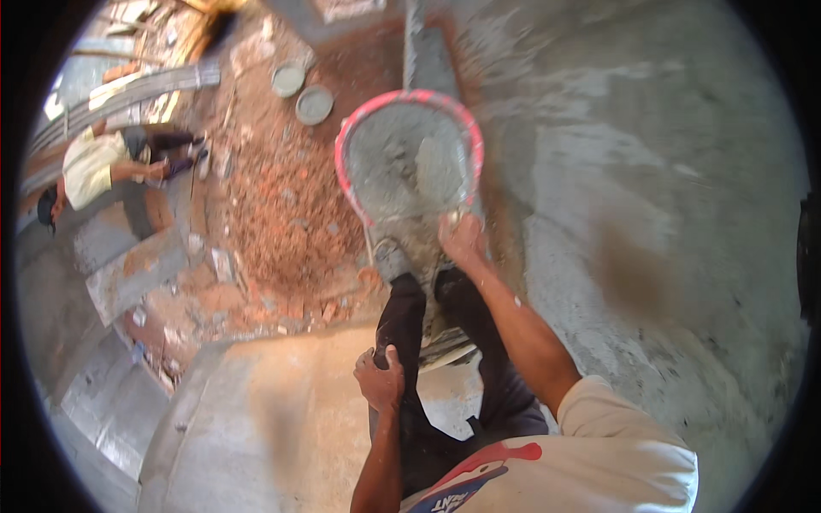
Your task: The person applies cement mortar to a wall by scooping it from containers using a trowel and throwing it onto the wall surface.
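Observation:
A round basin with a pinkish-red rim (345,175) stands in front of my feet, filled with wet grey cement mortar (385,162). My right hand (463,238) is closed at the basin's near right edge. Something pale shows at its fingers, too small to name. Beyond that hand a lighter oblong patch lies in the mortar; I cannot tell whether it is a tool or smoothed mortar. My left hand (380,380) rests by my left knee, thumb apart from loosely bent fingers, holding nothing.
Broken red brick rubble (295,218) lies left of the basin. Two small round containers of grey material (315,104) stand beyond it. At the far left another person (94,167) bends near grey slabs. A grey cement surface (616,214) extends along the right.

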A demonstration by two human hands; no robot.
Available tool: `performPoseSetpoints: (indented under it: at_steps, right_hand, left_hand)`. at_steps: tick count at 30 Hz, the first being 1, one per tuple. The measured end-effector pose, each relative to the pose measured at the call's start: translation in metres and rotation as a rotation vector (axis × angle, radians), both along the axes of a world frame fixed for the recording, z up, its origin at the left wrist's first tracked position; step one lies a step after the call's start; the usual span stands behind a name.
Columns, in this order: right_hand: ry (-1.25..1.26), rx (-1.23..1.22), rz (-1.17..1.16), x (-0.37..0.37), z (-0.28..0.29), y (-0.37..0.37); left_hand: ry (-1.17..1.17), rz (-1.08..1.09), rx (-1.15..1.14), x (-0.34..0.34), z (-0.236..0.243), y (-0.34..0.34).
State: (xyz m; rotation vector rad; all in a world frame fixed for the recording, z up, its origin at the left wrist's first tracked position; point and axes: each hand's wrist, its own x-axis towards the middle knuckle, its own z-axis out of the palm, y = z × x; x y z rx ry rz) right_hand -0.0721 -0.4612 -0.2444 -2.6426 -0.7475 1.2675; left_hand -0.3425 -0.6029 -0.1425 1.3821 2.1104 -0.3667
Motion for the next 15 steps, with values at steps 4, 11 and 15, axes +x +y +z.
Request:
performPoseSetpoints:
  at_steps: [4, 11, 15]
  right_hand:
    - [-0.091, 0.03, 0.085, 0.044, 0.182, -0.011]
    - [-0.007, 0.281, 0.394, 0.108, 0.513, -0.089]
    - [0.247, 0.67, 0.392, 0.138, 0.648, -0.181]
  left_hand:
    - [-0.499, 0.089, 0.087, -0.03, -0.019, -0.005]
    - [-0.752, 0.039, -0.143, -0.052, 0.031, 0.1]
    - [-0.799, 0.085, -0.029, -0.011, 0.076, 0.163]
